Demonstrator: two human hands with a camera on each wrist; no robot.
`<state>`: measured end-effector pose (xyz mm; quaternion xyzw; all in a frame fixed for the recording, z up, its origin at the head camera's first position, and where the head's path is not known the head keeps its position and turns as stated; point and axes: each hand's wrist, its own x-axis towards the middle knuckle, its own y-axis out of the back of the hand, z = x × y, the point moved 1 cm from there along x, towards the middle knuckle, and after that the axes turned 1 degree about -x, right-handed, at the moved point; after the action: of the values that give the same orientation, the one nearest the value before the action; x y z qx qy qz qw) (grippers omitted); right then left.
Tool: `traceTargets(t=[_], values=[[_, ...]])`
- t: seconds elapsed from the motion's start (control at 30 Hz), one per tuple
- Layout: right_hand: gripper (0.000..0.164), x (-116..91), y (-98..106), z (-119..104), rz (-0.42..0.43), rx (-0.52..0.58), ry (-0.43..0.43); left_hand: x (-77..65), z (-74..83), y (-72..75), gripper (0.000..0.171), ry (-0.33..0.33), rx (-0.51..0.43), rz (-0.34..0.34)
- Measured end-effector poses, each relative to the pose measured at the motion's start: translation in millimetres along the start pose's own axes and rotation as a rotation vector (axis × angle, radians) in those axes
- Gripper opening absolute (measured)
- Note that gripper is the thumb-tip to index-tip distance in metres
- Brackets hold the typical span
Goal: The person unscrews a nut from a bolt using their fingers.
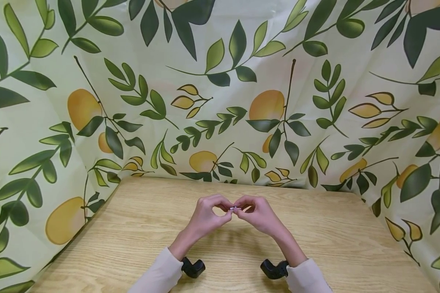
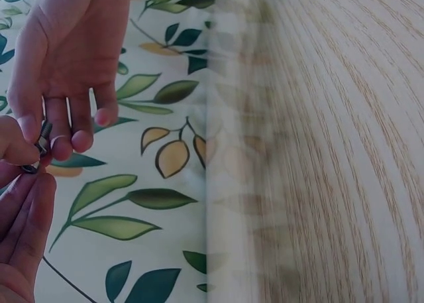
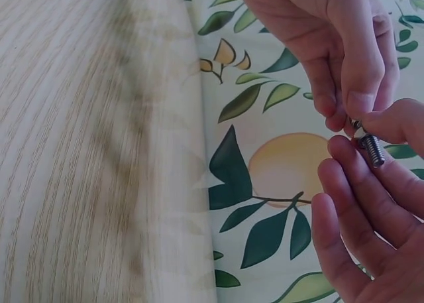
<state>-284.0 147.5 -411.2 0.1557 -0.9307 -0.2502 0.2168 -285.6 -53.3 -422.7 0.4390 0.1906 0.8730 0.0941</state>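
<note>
A small metal bolt (image 3: 373,150) with a threaded shank is held between both hands, just above the wooden table. My left hand (image 1: 204,215) pinches its head end between thumb and fingertips, seen close in the left wrist view. My right hand (image 1: 261,215) pinches the bolt partway along with thumb and index finger, its other fingers extended in the right wrist view. The threaded end points toward the right palm. A shiny metal piece by the fingertips, perhaps a nut, is mostly covered. In the head view the bolt is only a tiny glint.
The light wood tabletop (image 1: 139,228) spreads around the hands. A cloth (image 1: 220,93) printed with leaves and orange fruit rises behind the table and along both sides. Black wrist devices (image 1: 193,268) are strapped near both sleeves.
</note>
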Motion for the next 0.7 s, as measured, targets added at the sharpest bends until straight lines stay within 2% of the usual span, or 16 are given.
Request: traceTargets(t=[0.2,0.47,0.7], values=[[0.009,1.5,-1.1,-2.2,0.010,-0.021,0.010,-0.2,0.9,0.5,0.016,0.016,-0.012,-0.003],[0.015,1.2,0.0,-3.6,0.011,-0.024,-0.029,-1.1,-1.6,-0.5,0.018,0.016,-0.014,-0.003],[0.026,0.0,5.8,-1.0,-0.081,0.000,-0.059,-1.0,-2.6,-0.9,0.018,0.017,-0.013,0.001]])
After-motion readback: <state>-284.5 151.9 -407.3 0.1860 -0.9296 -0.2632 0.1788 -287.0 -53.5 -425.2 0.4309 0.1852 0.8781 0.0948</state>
